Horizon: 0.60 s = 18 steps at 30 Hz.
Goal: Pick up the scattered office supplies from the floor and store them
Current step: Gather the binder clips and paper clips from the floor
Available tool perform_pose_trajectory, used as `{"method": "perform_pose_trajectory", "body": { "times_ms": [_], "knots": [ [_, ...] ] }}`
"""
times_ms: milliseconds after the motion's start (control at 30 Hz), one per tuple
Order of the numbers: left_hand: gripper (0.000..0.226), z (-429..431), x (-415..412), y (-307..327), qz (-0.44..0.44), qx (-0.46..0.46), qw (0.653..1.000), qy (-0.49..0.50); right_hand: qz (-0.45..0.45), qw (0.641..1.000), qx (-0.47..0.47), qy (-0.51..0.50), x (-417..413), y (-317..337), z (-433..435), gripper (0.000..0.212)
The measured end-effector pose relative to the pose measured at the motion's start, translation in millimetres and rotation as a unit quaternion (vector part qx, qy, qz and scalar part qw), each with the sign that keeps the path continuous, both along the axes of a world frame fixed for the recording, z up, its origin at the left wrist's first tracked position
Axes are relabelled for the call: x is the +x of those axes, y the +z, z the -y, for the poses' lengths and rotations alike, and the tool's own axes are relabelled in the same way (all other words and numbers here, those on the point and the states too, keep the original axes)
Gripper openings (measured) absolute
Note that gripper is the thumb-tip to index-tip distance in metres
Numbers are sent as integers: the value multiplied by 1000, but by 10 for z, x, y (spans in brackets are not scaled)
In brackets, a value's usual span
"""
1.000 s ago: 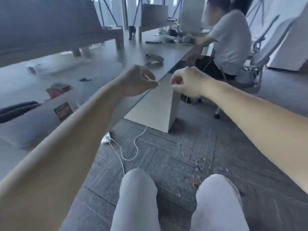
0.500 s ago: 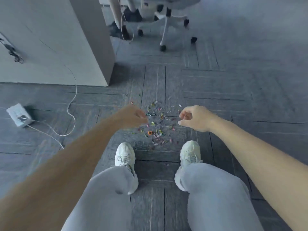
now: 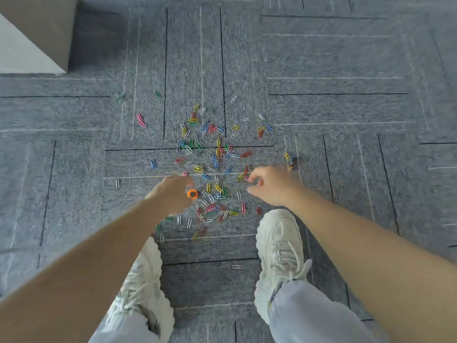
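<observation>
Hands (image 3: 170,194) (image 3: 270,185) now nearer clips (image 3: 217,151); open carpet (image 3: 346,107) around

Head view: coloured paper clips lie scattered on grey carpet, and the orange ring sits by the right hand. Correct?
Not quite. The head view shows the orange ring by the left hand, not the right hand; the paper clips do lie on grey carpet.

Left hand (image 3: 170,194) and right hand (image 3: 269,185) are bare, forearms too; the right shoe (image 3: 279,246) is a chunky off-white laced trainer, pale grey trousers (image 3: 309,315) over its heel, the left shoe (image 3: 146,280) beside it seemingly alike.
</observation>
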<state>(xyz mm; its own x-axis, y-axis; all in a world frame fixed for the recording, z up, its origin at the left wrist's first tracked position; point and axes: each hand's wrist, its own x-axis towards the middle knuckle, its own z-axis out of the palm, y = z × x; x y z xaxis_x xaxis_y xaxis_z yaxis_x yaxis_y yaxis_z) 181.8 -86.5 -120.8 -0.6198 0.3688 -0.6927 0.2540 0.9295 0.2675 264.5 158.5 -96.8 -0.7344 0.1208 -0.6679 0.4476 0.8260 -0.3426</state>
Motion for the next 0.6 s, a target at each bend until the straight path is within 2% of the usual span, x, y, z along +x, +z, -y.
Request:
{"method": "perform_pose_trajectory", "body": {
  "times_ms": [133,333,433,533,600],
  "knots": [
    [35,-218,-34,-494,18,-36,999,-11,-43,993,67,-87,-61,-513,-246,26],
    [27,-374,-50,-733,36,-86,995,-33,-87,956,170,-220,-153,-978,-733,20],
    [19,-439,-83,-744,36,-52,998,0,-86,944,184,-260,-150,-1128,-881,14],
    [16,-585,-107,-700,51,8,996,77,-82,943,199,-253,-134,-1187,-925,6],
    [13,-698,-107,-660,70,45,990,111,-80,942,196,-260,-106,-1197,-908,10]
  ]
}}
